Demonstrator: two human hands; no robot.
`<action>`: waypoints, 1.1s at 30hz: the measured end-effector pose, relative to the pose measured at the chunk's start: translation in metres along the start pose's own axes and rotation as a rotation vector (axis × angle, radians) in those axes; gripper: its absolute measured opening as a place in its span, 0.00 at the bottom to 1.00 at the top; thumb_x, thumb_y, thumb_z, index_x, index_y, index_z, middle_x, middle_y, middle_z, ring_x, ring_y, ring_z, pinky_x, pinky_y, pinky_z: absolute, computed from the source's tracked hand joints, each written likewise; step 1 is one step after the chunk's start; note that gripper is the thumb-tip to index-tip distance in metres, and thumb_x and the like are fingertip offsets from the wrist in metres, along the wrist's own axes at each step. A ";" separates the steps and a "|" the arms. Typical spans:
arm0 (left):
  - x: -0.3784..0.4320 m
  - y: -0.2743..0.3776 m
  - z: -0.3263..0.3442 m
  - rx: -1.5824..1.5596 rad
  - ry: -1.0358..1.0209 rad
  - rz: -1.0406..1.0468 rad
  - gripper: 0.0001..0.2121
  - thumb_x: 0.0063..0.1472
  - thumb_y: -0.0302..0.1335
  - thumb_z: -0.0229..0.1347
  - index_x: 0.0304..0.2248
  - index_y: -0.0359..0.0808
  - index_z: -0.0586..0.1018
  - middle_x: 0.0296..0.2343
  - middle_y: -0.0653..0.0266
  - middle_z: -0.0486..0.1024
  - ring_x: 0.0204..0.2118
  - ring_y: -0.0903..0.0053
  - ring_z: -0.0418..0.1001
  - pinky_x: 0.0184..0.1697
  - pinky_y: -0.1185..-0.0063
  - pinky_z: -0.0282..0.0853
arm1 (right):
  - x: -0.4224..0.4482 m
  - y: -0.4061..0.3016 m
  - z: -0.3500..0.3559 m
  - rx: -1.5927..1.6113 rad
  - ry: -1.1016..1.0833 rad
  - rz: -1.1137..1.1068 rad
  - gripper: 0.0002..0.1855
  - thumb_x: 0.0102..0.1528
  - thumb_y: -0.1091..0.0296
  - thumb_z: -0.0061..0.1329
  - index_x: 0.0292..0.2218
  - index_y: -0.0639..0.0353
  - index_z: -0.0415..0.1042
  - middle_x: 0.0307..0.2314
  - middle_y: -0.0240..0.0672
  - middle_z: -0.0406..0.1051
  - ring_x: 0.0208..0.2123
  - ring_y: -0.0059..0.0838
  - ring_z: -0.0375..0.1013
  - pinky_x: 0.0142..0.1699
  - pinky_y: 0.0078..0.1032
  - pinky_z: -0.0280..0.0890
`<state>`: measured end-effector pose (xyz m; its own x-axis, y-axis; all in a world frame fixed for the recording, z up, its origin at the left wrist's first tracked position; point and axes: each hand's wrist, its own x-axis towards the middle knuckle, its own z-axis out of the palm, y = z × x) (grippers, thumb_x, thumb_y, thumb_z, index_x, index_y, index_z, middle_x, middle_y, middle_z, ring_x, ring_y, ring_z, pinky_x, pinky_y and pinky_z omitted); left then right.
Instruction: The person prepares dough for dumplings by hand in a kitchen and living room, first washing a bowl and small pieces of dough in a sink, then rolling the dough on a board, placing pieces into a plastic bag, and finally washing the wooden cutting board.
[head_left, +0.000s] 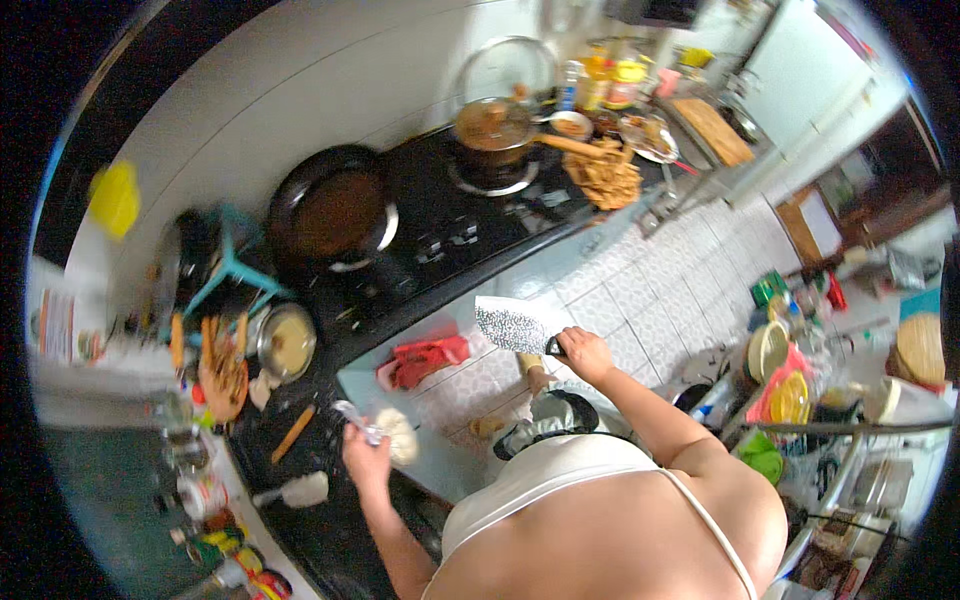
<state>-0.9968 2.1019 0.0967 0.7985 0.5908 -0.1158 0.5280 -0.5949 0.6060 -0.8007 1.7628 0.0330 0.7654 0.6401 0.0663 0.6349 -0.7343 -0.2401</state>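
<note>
In my right hand (589, 355) is the dark handle of a broad-bladed cleaver (514, 324). Its speckled blade points left, above the tiled floor. My left hand (367, 457) grips the gathered neck of a clear plastic bag (358, 420), and a pale, round, lumpy mass (396, 436) hangs beside the fingers; blur hides what it is. Close to that hand, a short wooden stick (292, 433) and a white flat-headed utensil (306, 491) lie on the black counter. A metal bowl (306, 311) with pale yellowish contents stands farther up.
A large black wok (330, 206) and a lidded pot (495, 131) sit on the gas stove. Brown food pieces (606, 176) are heaped right of the pot. Red cloth or bag material (424, 358) hangs by the cabinet front. Cluttered shelving (825, 427) stands at my right.
</note>
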 end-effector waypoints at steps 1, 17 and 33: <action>0.002 0.003 0.026 0.005 -0.030 0.085 0.17 0.37 0.22 0.55 0.33 0.31 0.71 0.31 0.56 0.66 0.35 0.64 0.66 0.37 0.75 0.62 | -0.015 0.007 0.004 -0.010 0.016 0.058 0.14 0.37 0.64 0.49 0.26 0.57 0.61 0.23 0.33 0.63 0.28 0.31 0.65 0.31 0.26 0.62; 0.068 0.441 0.296 -0.021 -0.654 0.883 0.18 0.37 0.25 0.53 0.34 0.35 0.72 0.34 0.58 0.68 0.33 0.65 0.68 0.34 0.76 0.63 | -0.131 0.327 -0.091 -0.050 0.643 0.848 0.17 0.32 0.66 0.53 0.26 0.57 0.63 0.23 0.34 0.64 0.25 0.34 0.65 0.28 0.28 0.62; 0.152 0.745 0.540 -0.163 -0.716 0.979 0.15 0.37 0.27 0.53 0.29 0.31 0.72 0.28 0.57 0.68 0.29 0.64 0.68 0.32 0.77 0.63 | -0.051 0.637 -0.187 0.169 0.540 1.312 0.17 0.38 0.56 0.50 0.29 0.56 0.67 0.18 0.40 0.68 0.22 0.40 0.68 0.28 0.33 0.62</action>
<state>-0.3259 1.4536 0.1058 0.8440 -0.5321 0.0683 -0.3862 -0.5142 0.7658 -0.4153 1.2202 0.0582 0.7482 -0.6612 0.0548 -0.5427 -0.6575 -0.5227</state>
